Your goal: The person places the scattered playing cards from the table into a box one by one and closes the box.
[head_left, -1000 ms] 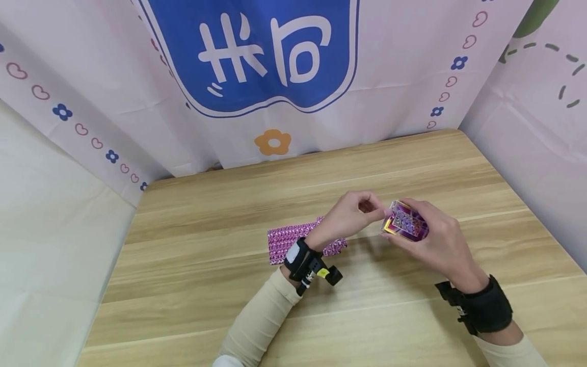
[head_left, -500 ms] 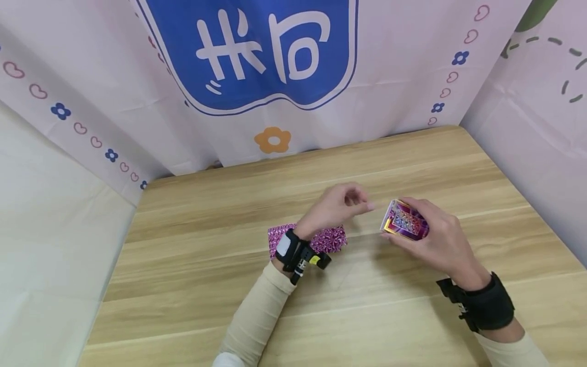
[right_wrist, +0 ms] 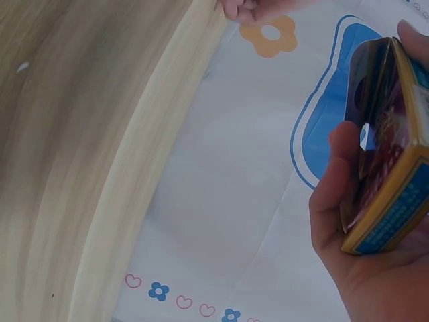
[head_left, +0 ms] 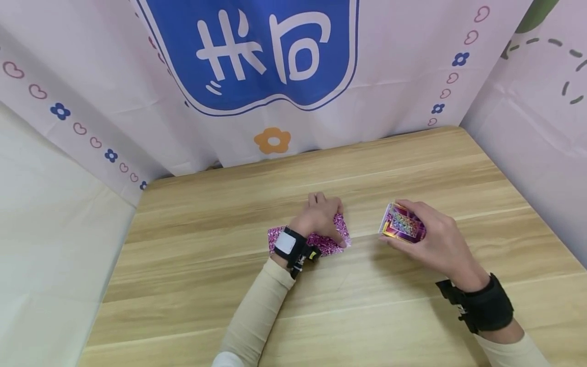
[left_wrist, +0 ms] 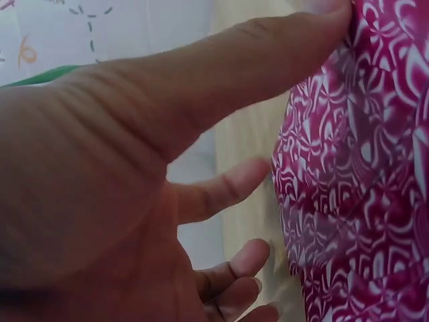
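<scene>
Overlapping pink-and-white patterned cards (head_left: 330,245) lie spread on the wooden table. Over their right end is my left hand (head_left: 318,216). In the left wrist view, its thumb reaches onto the patterned surface (left_wrist: 355,174) and the index fingertip is at the edge; the other fingers are loosely bent. To the right, my right hand (head_left: 433,237) grips a small purple card box (head_left: 404,224) with gold edges, held tilted. In the right wrist view, the box (right_wrist: 389,215) shows a blue side and a raised flap, with fingers wrapped around it. What is inside cannot be seen.
The wooden table (head_left: 192,285) runs back to a white cloth (head_left: 394,76) with a blue emblem and an orange flower (head_left: 272,140). More cloth hangs at the left and right sides. Both wrists wear black camera straps.
My left hand has moved left, away from the card box, and down onto the right end of the patterned cards. The right hand keeps the box in nearly the same place.
</scene>
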Demonstrator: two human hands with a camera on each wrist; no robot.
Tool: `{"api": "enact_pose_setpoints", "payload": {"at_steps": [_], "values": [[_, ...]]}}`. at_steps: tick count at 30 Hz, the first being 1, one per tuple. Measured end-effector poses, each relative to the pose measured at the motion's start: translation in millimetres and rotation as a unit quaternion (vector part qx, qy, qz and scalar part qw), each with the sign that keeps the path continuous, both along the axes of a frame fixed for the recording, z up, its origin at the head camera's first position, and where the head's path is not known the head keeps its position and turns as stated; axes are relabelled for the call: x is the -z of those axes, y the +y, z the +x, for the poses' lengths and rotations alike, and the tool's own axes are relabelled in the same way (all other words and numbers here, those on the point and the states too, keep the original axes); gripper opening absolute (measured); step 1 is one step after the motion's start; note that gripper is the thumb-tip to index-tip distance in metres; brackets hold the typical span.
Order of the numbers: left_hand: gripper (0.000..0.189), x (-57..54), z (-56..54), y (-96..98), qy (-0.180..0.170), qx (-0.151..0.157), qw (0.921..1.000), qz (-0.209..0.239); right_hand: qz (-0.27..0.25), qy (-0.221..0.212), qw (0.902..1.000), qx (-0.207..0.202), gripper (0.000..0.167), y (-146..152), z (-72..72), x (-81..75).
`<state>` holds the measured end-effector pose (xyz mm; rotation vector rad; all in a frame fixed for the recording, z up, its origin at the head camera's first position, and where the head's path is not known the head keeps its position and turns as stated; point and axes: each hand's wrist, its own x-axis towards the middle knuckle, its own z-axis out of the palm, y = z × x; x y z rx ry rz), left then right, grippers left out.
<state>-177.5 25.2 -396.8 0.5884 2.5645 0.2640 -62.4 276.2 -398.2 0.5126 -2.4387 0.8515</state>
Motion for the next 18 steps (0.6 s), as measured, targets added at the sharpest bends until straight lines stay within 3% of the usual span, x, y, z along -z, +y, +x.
{"api": "enact_pose_setpoints", "payload": {"at_steps": [6, 11, 13, 15, 16, 18], "values": [[0.089, 2.0, 3.7, 6.9, 0.025, 0.020, 0.9995, 0.001, 0.003, 0.001, 1.0000, 0.003, 0.080, -0.4, 0.3, 0.9], [0.078, -4.1, 6.5, 10.7, 0.035, 0.080, 0.9962, 0.008, 0.011, 0.000, 0.9999, 0.000, 0.078, -1.3, -0.1, 2.1], [0.068, -8.8, 7.3, 11.3, 0.011, 0.087, 0.9940, 0.066, 0.012, 0.002, 0.9999, -0.002, 0.078, -1.3, -0.2, 2.4], [0.053, -14.2, 8.0, 12.1, -0.014, 0.077, 0.9848, 0.155, 0.013, 0.005, 0.9999, -0.003, 0.079, -1.4, -0.4, 2.5], [0.045, -17.2, 8.6, 13.2, -0.025, 0.063, 0.9755, 0.209, 0.011, 0.007, 0.9999, -0.004, 0.079, -1.3, -0.4, 2.6], [0.032, -23.9, 10.8, 16.1, -0.031, 0.034, 0.9494, 0.311, 0.007, 0.010, 0.9999, -0.004, 0.080, -1.2, -0.6, 2.8]]}}
